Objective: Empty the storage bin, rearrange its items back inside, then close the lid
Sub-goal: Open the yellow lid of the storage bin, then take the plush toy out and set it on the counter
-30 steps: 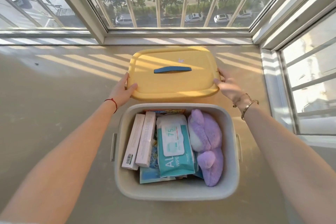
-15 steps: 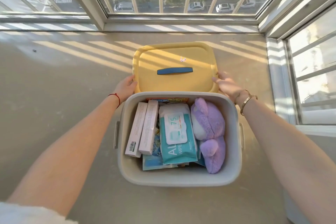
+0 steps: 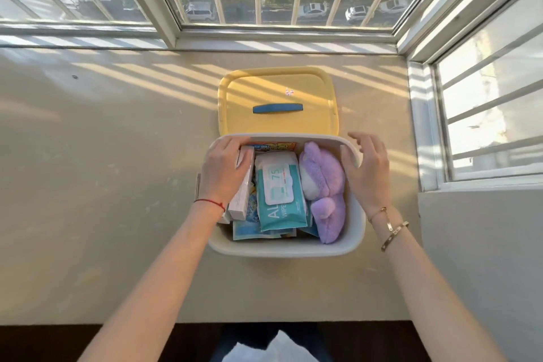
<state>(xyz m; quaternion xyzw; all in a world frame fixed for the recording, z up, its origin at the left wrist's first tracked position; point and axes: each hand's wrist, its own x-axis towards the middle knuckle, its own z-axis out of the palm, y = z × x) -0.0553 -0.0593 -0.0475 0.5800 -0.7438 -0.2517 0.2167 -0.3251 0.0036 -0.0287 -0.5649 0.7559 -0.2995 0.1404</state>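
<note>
Storage bin (image 3: 286, 247): on the sill before me, full, yellow lid (image 3: 277, 126) lying behind. My left hand (image 3: 223, 173) curls round the white boxes (image 3: 244, 182); right hand (image 3: 367, 170) hovers, fingers spread. I'd lift boxes straight up, clear of the wipes (image 3: 279, 191).

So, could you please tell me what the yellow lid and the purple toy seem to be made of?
Yellow lid: likely hard moulded plastic, matte, judging by its smooth face and raised rim. Purple toy: soft plush fabric, with a fuzzy, napped surface.
</note>
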